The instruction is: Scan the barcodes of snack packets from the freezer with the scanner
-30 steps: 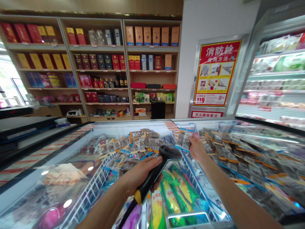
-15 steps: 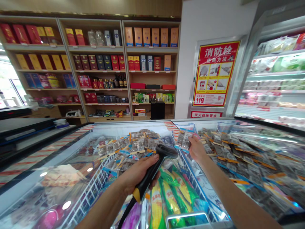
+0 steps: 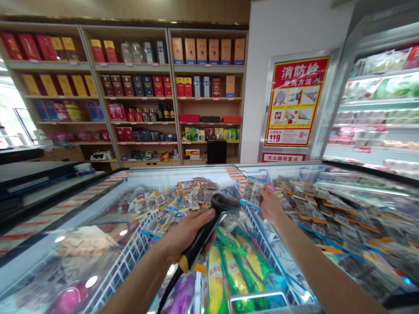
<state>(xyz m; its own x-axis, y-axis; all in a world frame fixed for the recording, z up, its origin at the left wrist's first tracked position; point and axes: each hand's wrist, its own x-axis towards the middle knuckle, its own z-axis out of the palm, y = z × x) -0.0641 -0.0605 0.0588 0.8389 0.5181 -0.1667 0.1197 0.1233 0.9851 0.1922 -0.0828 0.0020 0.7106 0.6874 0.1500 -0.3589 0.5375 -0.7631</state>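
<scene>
My left hand (image 3: 188, 233) is wrapped round the handle of a black barcode scanner (image 3: 204, 233) with a yellow band low on its grip. The scanner's head points right, and its cable runs down to the bottom edge. My right hand (image 3: 271, 204) pinches the right side of a clear ice-pop packet-like plastic package (image 3: 252, 192) with a blue edge, held upright over the freezer; its exact contents cannot be made out. Below the scanner, corn packs (image 3: 235, 270) in green and yellow wrapping lie in a white wire basket (image 3: 268, 253).
Many similar packages (image 3: 314, 205) are piled in the chest freezer to the right, more behind the scanner. Sliding glass lids cover the left side. Shelves of boxes (image 3: 140, 85) and a red poster (image 3: 296, 102) stand beyond.
My left hand has drawn the barcode scanner slightly left, away from the package. My right hand and the package have stayed nearly still.
</scene>
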